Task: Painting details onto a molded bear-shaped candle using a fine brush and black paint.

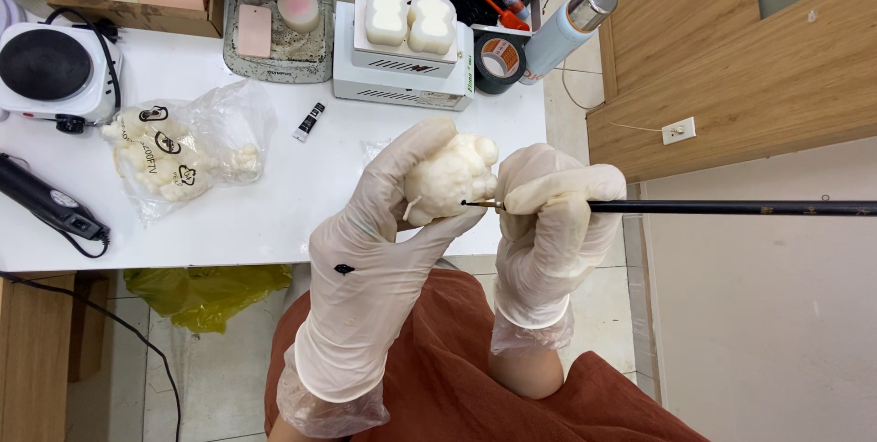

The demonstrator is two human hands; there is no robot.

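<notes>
Hands in thin white latex gloves work over the edge of a white table: the left hand is wrapped around a lumpy cream-white wax figure, fingers closed over its top and thumb under it, holding it in the air just past the table edge. The right hand is pinched tight on a long, thin black brush, whose fine tip meets the figure's side just beyond the fingertips. The step appears to be fine detail painting on the figure; the next stroke likely calls for a steady wrist and a light touch on the matte, bumpy wax. Beyond the grip lie a small black paint tube, a crinkled clear bag of similar figures and a white box with two moulds.
</notes>
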